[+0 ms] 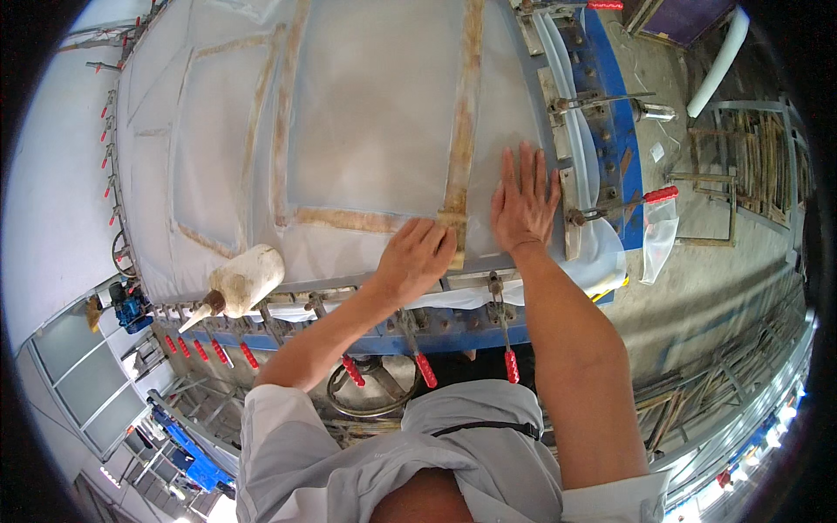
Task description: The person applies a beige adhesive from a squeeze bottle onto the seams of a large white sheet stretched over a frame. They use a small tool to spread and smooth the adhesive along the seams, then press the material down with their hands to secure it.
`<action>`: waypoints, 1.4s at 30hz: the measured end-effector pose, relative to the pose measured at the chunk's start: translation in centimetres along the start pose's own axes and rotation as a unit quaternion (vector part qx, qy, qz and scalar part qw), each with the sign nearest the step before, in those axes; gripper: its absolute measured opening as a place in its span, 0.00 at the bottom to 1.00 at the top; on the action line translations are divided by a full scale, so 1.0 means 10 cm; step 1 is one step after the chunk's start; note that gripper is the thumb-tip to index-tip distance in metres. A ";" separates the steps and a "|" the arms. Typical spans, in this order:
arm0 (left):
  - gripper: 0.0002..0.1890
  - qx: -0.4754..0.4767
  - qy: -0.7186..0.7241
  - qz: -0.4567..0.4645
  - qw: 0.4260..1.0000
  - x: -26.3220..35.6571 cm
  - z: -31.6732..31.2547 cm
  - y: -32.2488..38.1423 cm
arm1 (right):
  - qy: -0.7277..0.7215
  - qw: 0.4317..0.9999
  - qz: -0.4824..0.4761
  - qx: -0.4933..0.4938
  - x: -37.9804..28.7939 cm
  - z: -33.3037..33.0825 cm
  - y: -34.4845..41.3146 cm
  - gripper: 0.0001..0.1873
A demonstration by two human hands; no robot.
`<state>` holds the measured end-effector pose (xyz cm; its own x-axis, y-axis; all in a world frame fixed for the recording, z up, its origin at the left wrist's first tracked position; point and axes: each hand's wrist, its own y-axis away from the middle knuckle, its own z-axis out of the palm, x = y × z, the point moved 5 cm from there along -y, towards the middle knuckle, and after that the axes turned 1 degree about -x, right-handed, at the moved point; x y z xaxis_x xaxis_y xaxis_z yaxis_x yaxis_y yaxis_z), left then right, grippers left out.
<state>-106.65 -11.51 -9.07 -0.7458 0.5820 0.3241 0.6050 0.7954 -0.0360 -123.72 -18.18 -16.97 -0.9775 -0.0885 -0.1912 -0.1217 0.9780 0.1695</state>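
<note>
A wide, pale mesh sheet (pixel 373 111) is stretched taut before me, with rectangular frames showing through it as brownish glue-stained bars (pixel 465 118). My left hand (pixel 418 252) is curled down at the near right corner of the middle frame, where a brownish strip (pixel 456 252) lies by its fingertips. Whether the fingers pinch something thin there is hidden. Flat on the mesh, my right hand (pixel 526 202) spreads its fingers to the right of that frame. Left of my left hand, a stained white squeeze bottle (pixel 252 278) lies tilted, its brown cap and nozzle pointing towards the near left.
Clamps with red handles (pixel 512 366) line the near edge, and another red-handled clamp (pixel 660 194) juts out on the right. A blue metal rail (pixel 605 131) borders the sheet. Below the edge is a handwheel (pixel 373 386). Frames (pixel 752 176) stand on the right.
</note>
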 end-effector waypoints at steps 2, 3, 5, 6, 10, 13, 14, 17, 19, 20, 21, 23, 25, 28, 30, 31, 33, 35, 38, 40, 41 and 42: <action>0.21 0.001 0.004 -0.005 1.000 0.12 -0.01 0.15 | 0.005 1.000 -0.001 0.022 0.01 0.04 0.00 0.33; 0.21 0.002 0.005 -0.010 1.000 0.17 -0.02 0.21 | 0.007 0.999 -0.004 0.034 0.02 0.06 -0.01 0.33; 0.21 -0.003 -0.010 -0.008 1.000 0.25 0.00 0.36 | 0.002 0.998 -0.009 0.061 0.04 0.10 -0.01 0.33; 0.21 -0.007 -0.010 -0.012 1.000 0.29 0.00 0.42 | -0.001 0.997 -0.013 0.072 0.02 0.09 -0.01 0.33; 0.21 -0.048 0.041 -0.013 0.998 0.33 -0.08 0.53 | 0.007 0.999 -0.007 0.053 0.04 0.08 -0.01 0.33; 0.20 0.007 0.090 -0.044 0.995 0.13 -0.39 0.28 | 0.002 0.999 -0.007 0.033 0.04 0.12 -0.01 0.34; 0.19 0.032 0.084 -0.060 0.994 -0.01 -0.52 0.10 | -0.007 1.000 -0.004 0.020 0.02 0.09 -0.01 0.34; 0.17 0.097 0.056 -0.071 0.991 -0.56 -0.71 -0.68 | -0.011 1.000 -0.004 0.019 0.06 0.05 -0.01 0.34; 0.13 0.117 0.072 -0.074 0.988 -1.05 -0.72 -1.28 | -0.024 1.000 0.003 0.020 0.03 -0.01 -0.01 0.33; 0.11 0.110 0.076 -0.085 0.987 -1.28 -0.75 -1.59 | -0.026 0.999 0.001 0.029 0.04 -0.01 -0.01 0.34; 0.10 0.102 0.079 -0.098 0.987 -1.51 -0.79 -1.87 | -0.030 0.999 -0.002 0.036 0.03 0.03 -0.01 0.34; 0.09 0.164 0.098 -0.065 0.979 -1.89 -0.83 -2.39 | -0.027 0.999 -0.004 0.033 0.04 0.05 -0.01 0.35; 0.10 0.106 0.044 -0.108 0.987 -2.18 -0.88 -2.87 | -0.022 1.000 -0.004 0.011 0.03 0.09 0.00 0.35; 0.10 0.095 0.004 -0.074 0.993 -2.43 -0.88 -3.39 | -0.036 0.999 0.004 -0.004 0.06 0.12 0.00 0.36; 0.10 0.089 -0.004 -0.055 0.994 -2.54 -0.85 -3.61 | -0.059 0.998 0.009 -0.011 0.07 0.15 0.01 0.36; 0.10 0.086 -0.009 -0.046 0.995 -2.56 -0.83 -3.68 | -0.071 0.997 0.011 -0.014 0.08 0.16 0.01 0.36; 0.10 0.070 -0.020 -0.042 0.996 -2.59 -0.73 -3.74 | -0.086 0.996 0.006 -0.007 0.08 0.13 0.02 0.37; 0.10 0.073 -0.037 -0.038 0.996 -2.58 -0.59 -3.70 | -0.094 0.996 0.001 -0.001 0.06 0.10 0.02 0.37; 0.11 0.082 -0.046 -0.033 0.995 -2.43 -0.40 -3.52 | -0.094 0.996 0.005 -0.002 0.08 0.05 0.00 0.37; 0.12 0.054 -0.031 -0.035 0.997 -2.31 -0.43 -3.44 | -0.099 0.995 0.009 -0.012 0.08 0.01 -0.02 0.38; 0.12 0.040 -0.021 -0.035 0.998 -2.30 -0.48 -3.49 | -0.098 0.995 0.014 -0.014 0.09 0.02 -0.02 0.38; 0.13 0.027 -0.014 -0.037 0.999 -2.32 -0.59 -3.55 | -0.098 0.995 0.015 -0.014 0.09 0.02 0.00 0.38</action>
<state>-109.13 -54.27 -9.71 -0.7954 0.5258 0.3014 0.5330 0.8436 -0.0652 -124.53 -18.24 -17.32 -0.9288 -0.0185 -0.3701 -0.1011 0.9735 0.2050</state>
